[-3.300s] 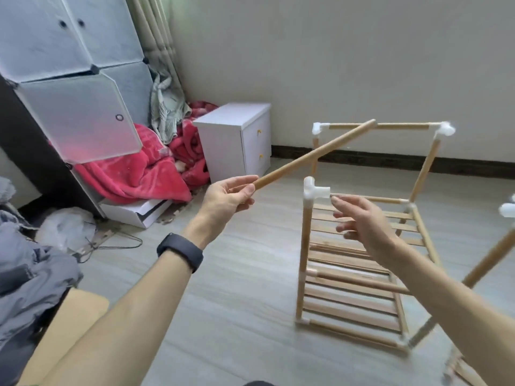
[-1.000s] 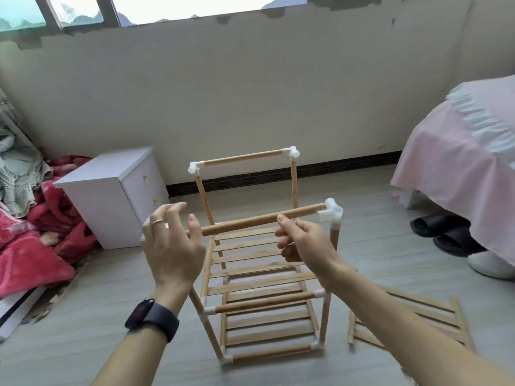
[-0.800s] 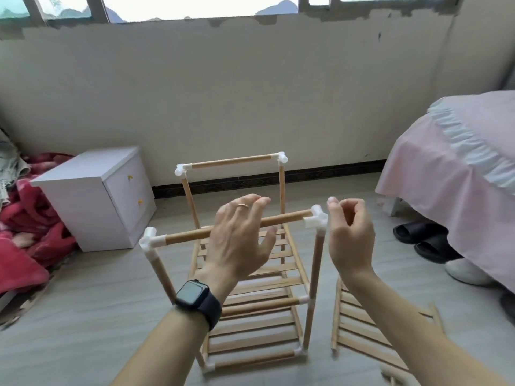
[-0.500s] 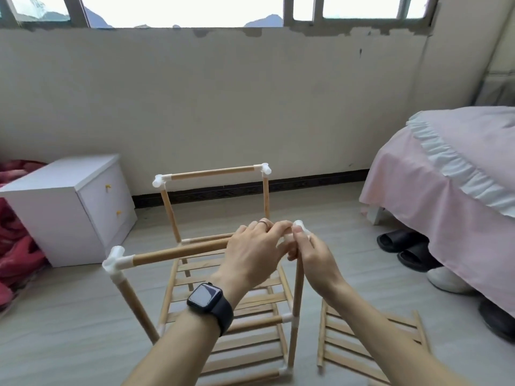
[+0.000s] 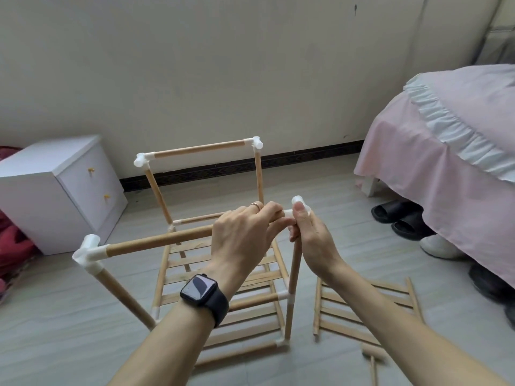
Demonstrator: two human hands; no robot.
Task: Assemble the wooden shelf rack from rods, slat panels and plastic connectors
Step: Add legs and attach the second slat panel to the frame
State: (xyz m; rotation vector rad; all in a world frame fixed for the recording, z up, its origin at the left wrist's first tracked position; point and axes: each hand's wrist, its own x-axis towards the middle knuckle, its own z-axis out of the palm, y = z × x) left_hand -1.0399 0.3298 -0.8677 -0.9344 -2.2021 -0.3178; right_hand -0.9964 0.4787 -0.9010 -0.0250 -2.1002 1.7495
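Left hand (image 5: pixel 245 235) grips the front top rod (image 5: pixel 158 242) at its right end. Right hand (image 5: pixel 313 240) clasps the corner connector (image 5: pixel 298 201) atop the front right post (image 5: pixel 294 271).

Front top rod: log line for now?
left hand grips front top rod | right hand grips corner connector | spare slat panel on floor

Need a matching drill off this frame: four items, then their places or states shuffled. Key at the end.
1 front top rod
2 corner connector
3 loose slat panel
4 black slippers

A under the edge of the bed
B in the grip of the left hand
C lying right of the rack
D pinched by the right hand

Pairs: 1-B, 2-D, 3-C, 4-A
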